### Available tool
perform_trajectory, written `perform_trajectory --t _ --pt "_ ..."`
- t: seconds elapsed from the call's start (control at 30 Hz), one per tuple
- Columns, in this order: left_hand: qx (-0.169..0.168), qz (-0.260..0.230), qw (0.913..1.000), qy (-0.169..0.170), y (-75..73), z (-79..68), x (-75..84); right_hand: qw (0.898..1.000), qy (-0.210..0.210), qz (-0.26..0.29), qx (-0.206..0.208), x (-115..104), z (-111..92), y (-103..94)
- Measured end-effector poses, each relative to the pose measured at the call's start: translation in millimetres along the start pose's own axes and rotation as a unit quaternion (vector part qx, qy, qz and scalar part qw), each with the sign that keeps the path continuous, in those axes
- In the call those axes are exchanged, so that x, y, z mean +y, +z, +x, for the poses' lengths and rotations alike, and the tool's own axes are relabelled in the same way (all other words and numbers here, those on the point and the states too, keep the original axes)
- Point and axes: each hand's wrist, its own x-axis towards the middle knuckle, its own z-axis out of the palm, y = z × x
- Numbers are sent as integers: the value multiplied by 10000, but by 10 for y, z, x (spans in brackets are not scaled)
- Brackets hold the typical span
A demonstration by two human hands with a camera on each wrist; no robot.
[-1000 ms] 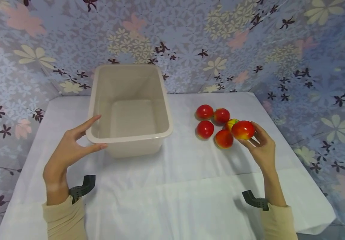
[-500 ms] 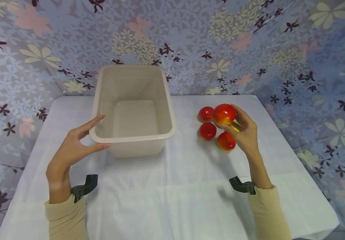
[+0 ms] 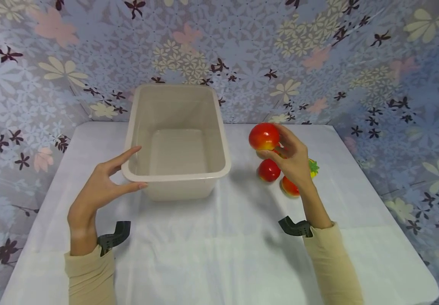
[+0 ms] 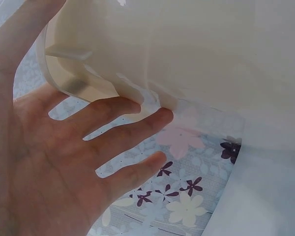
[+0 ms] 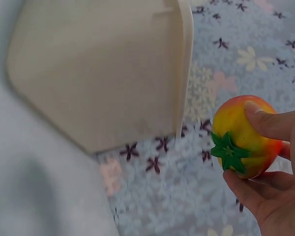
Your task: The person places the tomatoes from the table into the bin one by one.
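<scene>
My right hand [image 3: 290, 156] pinches a toy tomato [image 3: 264, 136] above the table, to the right of the beige plastic tub [image 3: 177, 186]. In the right wrist view the tomato [image 5: 246, 135] shows yellow, orange and red skin with a green star-shaped calyx; the thumb is on its top side and fingers lie under it. At the tub's near left corner, my left hand [image 3: 103, 184] touches the rim with spread, fairly straight fingers. The left wrist view has these fingers [image 4: 123, 132] along the tub's outer wall [image 4: 196, 59]. Nothing lies inside the tub.
Several more red toy tomatoes, among them one at the front [image 3: 269, 170] and one beside it [image 3: 289, 187], lie on the white cloth [image 3: 219, 262], partly hidden by my right hand. A flower-patterned backdrop [image 3: 242, 55] rises behind the table.
My right hand has carried the tomato leftward and a little farther back, from the right of the group toward the tub. My left hand stays at the tub's corner; the view has shifted slightly.
</scene>
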Motion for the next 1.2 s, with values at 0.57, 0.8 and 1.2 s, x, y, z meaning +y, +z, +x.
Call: perform_trajectory --t 0.57,0.8,1.2 --pt "38 19 10000 56 -50 -11 29 9931 -639 768 -610 -328 226 692" --pt "3 58 9999 86 -52 -5 8 9885 -1024 623 -918 -329 271 954" --pt "44 119 9998 170 4 -2 -15 9893 -852 486 -1080 -246 247 1099"
